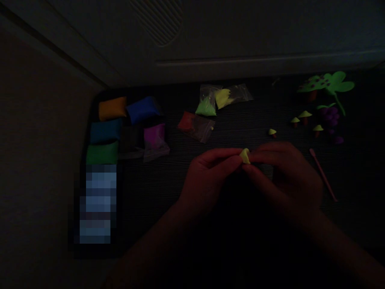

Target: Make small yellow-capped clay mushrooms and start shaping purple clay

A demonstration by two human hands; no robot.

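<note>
Nearest the camera, a left hand (207, 172) and a right hand (291, 180) meet over the desk (144, 188) on a small yellow clay piece (246, 155); each grip is closed to a fingertip pinch on it, a light hold that seems to suit something so soft.

Well to the left of that piece are a blurred-out bright screen (98, 204) and packets of green (102, 152), teal (106, 131), orange (112, 108), blue (142, 110) and purple clay (155, 136), perhaps grouped aside to leave elbow room. Beyond it, nearer, lie clear bags of red (186, 122), light green (206, 106) and yellow clay (223, 98), probably for easy reach.

Right of it and beyond, four tiny yellow-capped mushrooms (305, 114) stand apart, maybe to avoid sticking. Farther right are a pink modelling tool (325, 176), a purple grape-like cluster (331, 116) and a green petalled shape (339, 83).
</note>
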